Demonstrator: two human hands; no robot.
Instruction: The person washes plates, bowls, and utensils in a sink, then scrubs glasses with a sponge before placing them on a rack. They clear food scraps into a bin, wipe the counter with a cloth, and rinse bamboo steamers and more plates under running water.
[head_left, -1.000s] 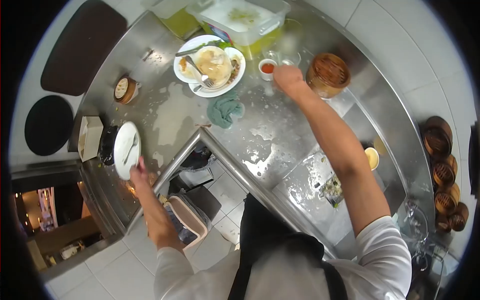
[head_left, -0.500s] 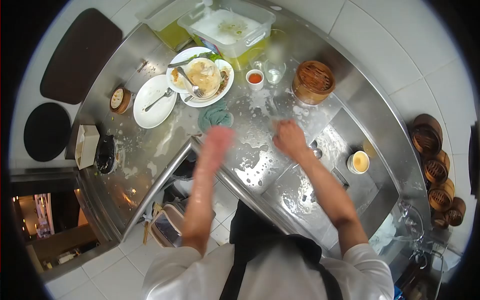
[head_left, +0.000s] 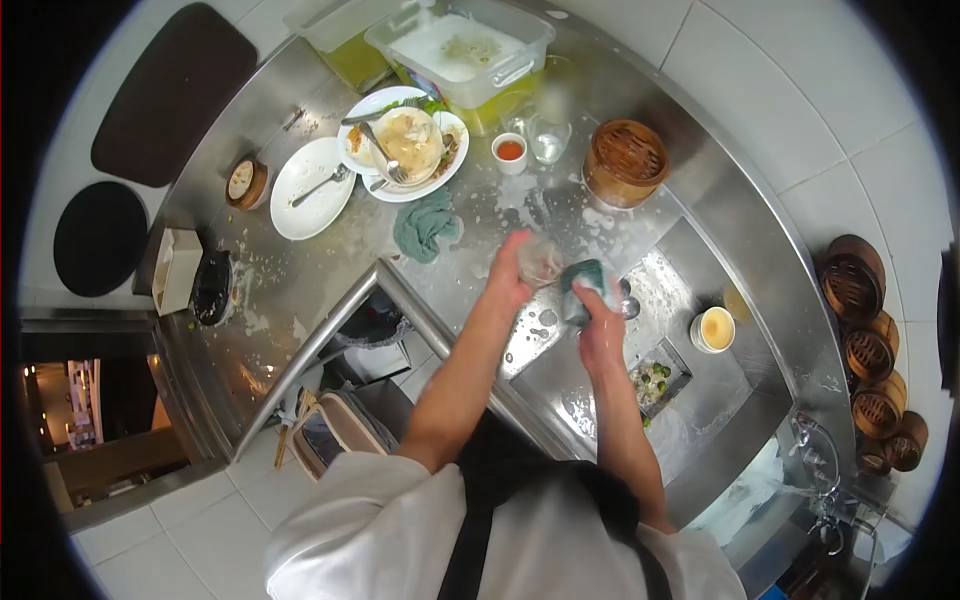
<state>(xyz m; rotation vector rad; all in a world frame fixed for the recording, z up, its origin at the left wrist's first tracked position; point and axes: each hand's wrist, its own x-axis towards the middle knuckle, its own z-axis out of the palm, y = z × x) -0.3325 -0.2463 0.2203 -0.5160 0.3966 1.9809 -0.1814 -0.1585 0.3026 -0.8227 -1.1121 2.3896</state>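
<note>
My left hand (head_left: 510, 272) is wrapped round a clear drinking glass (head_left: 541, 262), its mouth tilted to the right. Just beside it, my right hand (head_left: 599, 308) grips a wet green scouring pad (head_left: 583, 275) with some suds on it. Glass and pad are close together above the wet steel counter (head_left: 480, 225). A crumpled green cloth (head_left: 426, 226) lies on the counter to the left of my hands.
Behind are stacked dirty plates (head_left: 455, 165) with forks, a white oval plate (head_left: 312, 215), a sauce cup (head_left: 509, 150), glasses (head_left: 549, 138), a bamboo steamer (head_left: 626, 165) and a tub of suds (head_left: 480, 85). Right: a yellow-filled cup (head_left: 712, 330) and a drain (head_left: 660, 385) holding food scraps.
My left hand has moved right from near the green cloth and shows the glass in it. My right hand has shifted slightly right and down, with the scouring pad visible in it.
</note>
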